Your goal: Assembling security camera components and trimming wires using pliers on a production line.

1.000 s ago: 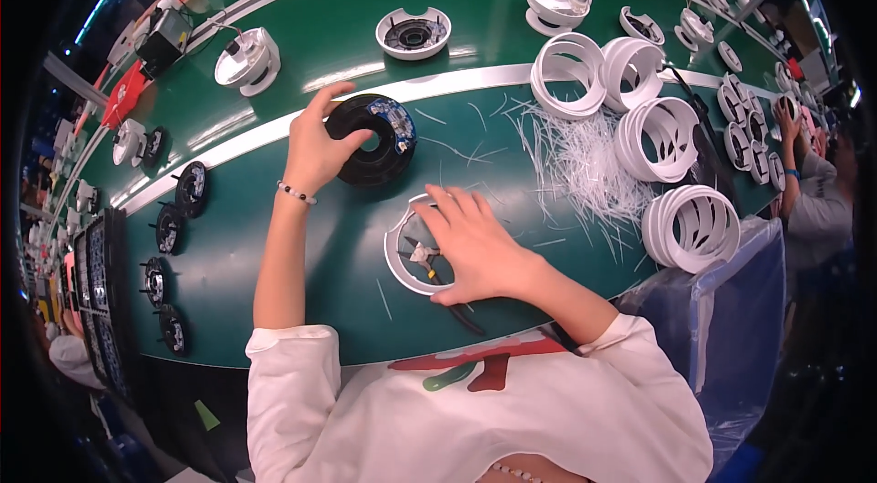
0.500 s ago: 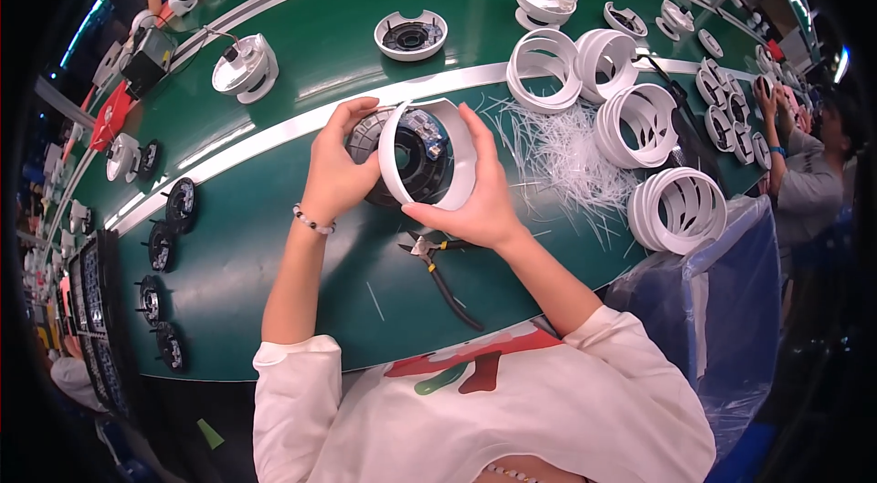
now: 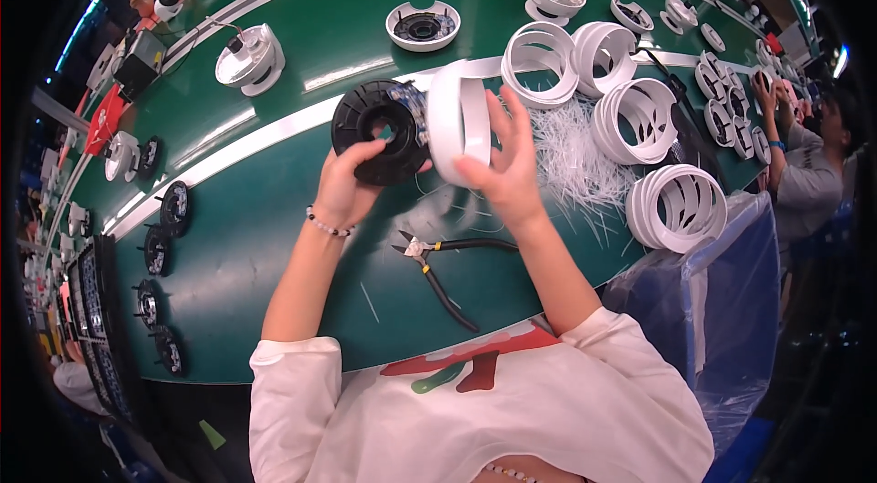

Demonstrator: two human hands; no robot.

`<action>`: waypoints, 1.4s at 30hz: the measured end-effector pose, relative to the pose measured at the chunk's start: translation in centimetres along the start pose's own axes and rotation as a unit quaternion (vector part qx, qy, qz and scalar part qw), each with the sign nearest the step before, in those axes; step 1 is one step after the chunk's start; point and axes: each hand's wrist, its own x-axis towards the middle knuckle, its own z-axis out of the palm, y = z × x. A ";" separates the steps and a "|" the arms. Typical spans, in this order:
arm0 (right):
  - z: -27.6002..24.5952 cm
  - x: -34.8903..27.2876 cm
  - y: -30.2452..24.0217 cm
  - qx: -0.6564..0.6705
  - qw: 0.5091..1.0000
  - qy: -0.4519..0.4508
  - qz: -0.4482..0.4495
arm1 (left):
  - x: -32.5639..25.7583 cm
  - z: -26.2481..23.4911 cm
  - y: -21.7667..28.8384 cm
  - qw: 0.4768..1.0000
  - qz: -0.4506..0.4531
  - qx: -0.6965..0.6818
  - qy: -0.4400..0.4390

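My left hand (image 3: pixel 341 186) grips a black round plastic base (image 3: pixel 356 109) with a hole in its middle, thumb across its lower part. A small circuit board (image 3: pixel 413 109) sits at the right side of that base. My right hand (image 3: pixel 513 180) holds a white ring-shaped housing (image 3: pixel 446 122), tilted so that its outer wall shows, with the thumb at its lower rim. Base and ring are held side by side above the table; whether they touch I cannot tell. Below them lie wire cutters (image 3: pixel 441 296) with black handles, jaws spread.
Stacked white rings (image 3: pixel 681 209) stand at the right, beside a heap of thin clear plastic strips (image 3: pixel 571 150). Several black bases (image 3: pixel 157 250) line the table's left. A white shell (image 3: pixel 423 26) with a black insert sits on the green belt (image 3: pixel 338 17). A blue plastic-lined bin (image 3: pixel 731 291) adjoins the right edge.
The base and ring have come apart: the base moved left and turned, the ring moved right and tilted. More of the wire cutters now shows.
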 end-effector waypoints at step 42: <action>2.3 -1.6 1.0 -0.417 0.879 -0.082 -0.218 | 0.1 0.3 -0.2 0.990 -0.087 -0.060 -0.097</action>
